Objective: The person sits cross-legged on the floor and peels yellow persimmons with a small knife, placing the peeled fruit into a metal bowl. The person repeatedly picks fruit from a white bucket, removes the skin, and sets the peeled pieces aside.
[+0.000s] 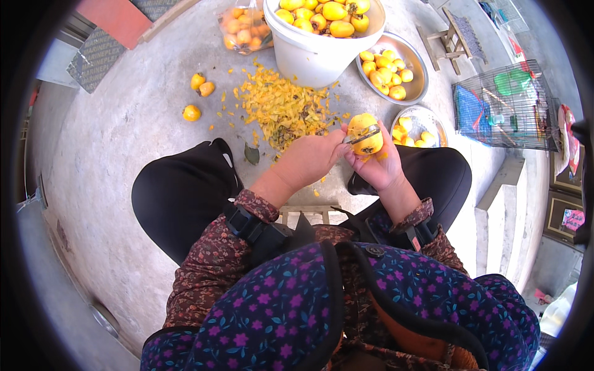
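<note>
My left hand grips the handle of a metal peeler, its blade lying across a yellow-orange persimmon. The persimmon rests in my right hand, with its dark calyx end towards me and bits of peel by the fingers. Beyond both hands, a heap of persimmon peel is spread over the concrete floor. Persimmons fill much of a steel basin at the upper right. Nearer my right knee, a second metal basin holds several orange fruits, partly hidden by the knee.
A large white bucket full of persimmons stands behind the peel, beside a clear plastic bag of fruit. Several persimmons lie loose at left. A wooden stool, a wire cage and concrete steps are at right.
</note>
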`<act>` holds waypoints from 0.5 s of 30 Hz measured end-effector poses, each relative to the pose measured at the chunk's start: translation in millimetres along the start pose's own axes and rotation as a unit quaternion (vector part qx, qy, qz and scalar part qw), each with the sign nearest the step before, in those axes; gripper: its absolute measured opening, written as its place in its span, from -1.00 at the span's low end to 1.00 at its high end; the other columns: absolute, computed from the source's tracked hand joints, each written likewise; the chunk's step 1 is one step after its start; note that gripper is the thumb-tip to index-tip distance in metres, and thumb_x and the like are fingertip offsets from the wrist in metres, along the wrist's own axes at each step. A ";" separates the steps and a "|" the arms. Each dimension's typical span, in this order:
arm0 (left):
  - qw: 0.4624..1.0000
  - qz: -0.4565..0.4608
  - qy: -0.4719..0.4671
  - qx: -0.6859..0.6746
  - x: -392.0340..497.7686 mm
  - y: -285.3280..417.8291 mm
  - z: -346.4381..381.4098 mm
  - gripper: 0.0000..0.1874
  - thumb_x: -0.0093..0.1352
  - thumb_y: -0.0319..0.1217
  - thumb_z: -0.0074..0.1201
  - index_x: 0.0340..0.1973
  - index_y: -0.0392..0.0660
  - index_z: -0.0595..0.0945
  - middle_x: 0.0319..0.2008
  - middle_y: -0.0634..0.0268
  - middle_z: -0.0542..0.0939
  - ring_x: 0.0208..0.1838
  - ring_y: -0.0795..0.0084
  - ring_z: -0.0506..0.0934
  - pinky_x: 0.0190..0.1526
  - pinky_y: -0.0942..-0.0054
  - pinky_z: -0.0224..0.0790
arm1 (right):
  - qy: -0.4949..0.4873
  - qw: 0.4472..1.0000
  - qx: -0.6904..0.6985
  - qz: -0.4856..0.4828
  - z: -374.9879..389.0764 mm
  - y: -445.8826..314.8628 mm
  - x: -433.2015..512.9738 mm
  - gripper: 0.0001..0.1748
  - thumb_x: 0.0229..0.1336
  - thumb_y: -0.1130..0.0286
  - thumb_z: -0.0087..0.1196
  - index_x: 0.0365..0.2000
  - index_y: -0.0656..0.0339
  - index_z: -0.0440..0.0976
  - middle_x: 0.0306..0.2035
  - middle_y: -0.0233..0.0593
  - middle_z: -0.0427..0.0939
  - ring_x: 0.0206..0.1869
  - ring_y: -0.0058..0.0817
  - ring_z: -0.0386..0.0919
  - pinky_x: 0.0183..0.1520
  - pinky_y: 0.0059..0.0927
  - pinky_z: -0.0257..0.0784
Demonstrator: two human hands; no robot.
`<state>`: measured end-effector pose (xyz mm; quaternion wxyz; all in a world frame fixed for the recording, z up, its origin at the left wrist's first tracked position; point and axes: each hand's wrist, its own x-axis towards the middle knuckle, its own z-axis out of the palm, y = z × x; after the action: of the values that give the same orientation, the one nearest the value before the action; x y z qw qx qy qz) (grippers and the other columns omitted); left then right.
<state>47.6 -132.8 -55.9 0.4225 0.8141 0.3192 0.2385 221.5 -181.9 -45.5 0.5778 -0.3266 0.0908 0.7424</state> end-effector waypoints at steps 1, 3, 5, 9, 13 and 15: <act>0.999 -0.014 -0.035 0.010 0.7 -0.3 -0.7 -0.73 0.41 -0.23 -0.16 -0.29 -0.21 0.41 -0.53 -0.05 0.52 -0.41 -0.09 0.51 -0.40 0.05 0.33 | -0.021 0.999 -0.023 0.001 -0.1 0.6 -1.2 -0.41 0.24 -0.12 -0.22 -0.04 0.18 0.37 -0.09 -0.11 0.45 -0.12 -0.26 0.44 -0.20 -0.40 0.47; 0.998 -0.010 -0.053 0.021 1.3 -3.3 -2.8 -0.73 0.41 -0.23 -0.16 -0.32 -0.21 0.40 -0.53 -0.07 0.52 -0.39 -0.11 0.51 -0.39 0.04 0.33 | -0.023 1.000 -0.003 0.017 0.0 1.5 -2.1 -0.41 0.24 -0.12 -0.22 -0.03 0.19 0.36 -0.10 -0.11 0.45 -0.13 -0.26 0.44 -0.24 -0.43 0.45; 0.991 -0.092 -0.059 0.081 8.6 -13.7 -13.4 -0.72 0.42 -0.22 -0.17 -0.34 -0.21 0.39 -0.53 -0.09 0.51 -0.37 -0.13 0.50 -0.38 0.03 0.32 | -0.046 0.998 -0.021 0.038 0.2 2.3 -3.2 -0.41 0.24 -0.13 -0.22 -0.03 0.18 0.36 -0.11 -0.12 0.46 -0.15 -0.27 0.45 -0.28 -0.44 0.44; 0.981 -0.179 -0.029 0.071 13.1 -20.0 -31.5 -0.70 0.42 -0.20 -0.19 -0.35 -0.22 0.40 -0.52 -0.10 0.51 -0.35 -0.13 0.50 -0.35 0.03 0.32 | -0.031 0.995 -0.087 0.043 1.7 -0.2 -3.6 -0.40 0.22 -0.15 -0.19 -0.04 0.17 0.36 -0.13 -0.15 0.48 -0.17 -0.29 0.46 -0.32 -0.44 0.43; 0.995 -0.086 -0.047 0.020 4.6 -2.6 -21.4 -0.68 0.42 -0.18 -0.20 -0.33 -0.21 0.41 -0.51 -0.10 0.51 -0.35 -0.15 0.49 -0.35 0.03 0.31 | 0.011 0.996 -0.086 0.025 1.7 -2.6 -1.0 -0.41 0.21 -0.15 -0.19 -0.06 0.15 0.38 -0.15 -0.15 0.49 -0.17 -0.31 0.48 -0.30 -0.40 0.46; 0.997 -0.015 -0.073 -0.014 3.1 -1.1 -14.7 -0.69 0.42 -0.19 -0.20 -0.33 -0.22 0.41 -0.51 -0.10 0.51 -0.36 -0.16 0.48 -0.35 0.02 0.30 | 0.023 0.996 -0.080 0.030 0.7 -2.9 -0.8 -0.41 0.22 -0.17 -0.20 -0.07 0.14 0.39 -0.15 -0.18 0.51 -0.13 -0.30 0.49 -0.25 -0.36 0.46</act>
<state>39.7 -122.2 -48.7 0.4597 0.8184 0.2963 0.1766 223.9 -181.3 -43.7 0.5247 -0.3862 0.0547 0.7567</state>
